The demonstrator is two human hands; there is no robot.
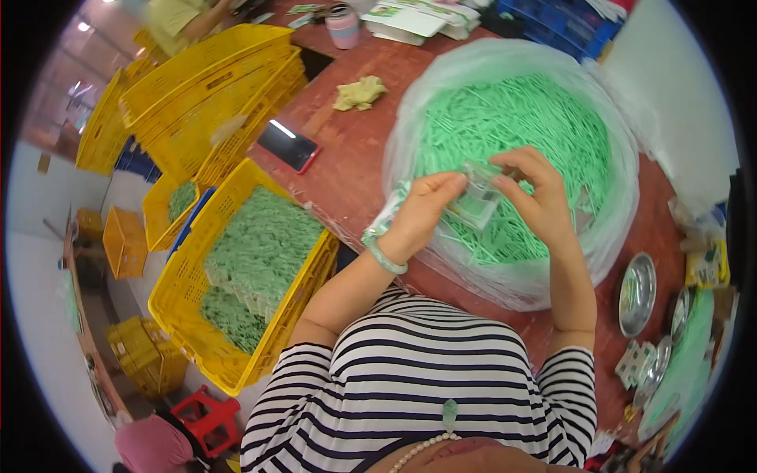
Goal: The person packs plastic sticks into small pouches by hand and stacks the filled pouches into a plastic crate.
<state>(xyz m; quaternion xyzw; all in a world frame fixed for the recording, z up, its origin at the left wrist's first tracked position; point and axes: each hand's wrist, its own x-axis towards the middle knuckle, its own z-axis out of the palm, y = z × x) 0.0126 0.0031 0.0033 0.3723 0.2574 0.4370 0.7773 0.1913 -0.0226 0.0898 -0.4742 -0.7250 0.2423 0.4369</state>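
A small clear plastic box (476, 206) is held over a large plastic-lined round container (516, 293) full of thin green sticks (512, 126). My left hand (426, 213) grips the box at its left side, fingers closed on it. My right hand (536, 193) is at the upper right of the box, thumb and fingers curved close together by its top edge; whether they pinch anything is hard to make out. Clear wrapping shows beside my left wrist.
At left, a yellow crate (189, 347) holds green packs (260, 236), with stacked yellow crates (205, 79) behind. On the red table (339, 158) lie a phone (289, 146), a yellow cloth (359, 93), a pink cup (342, 26) and a metal bowl (637, 295). Another person stands upper left.
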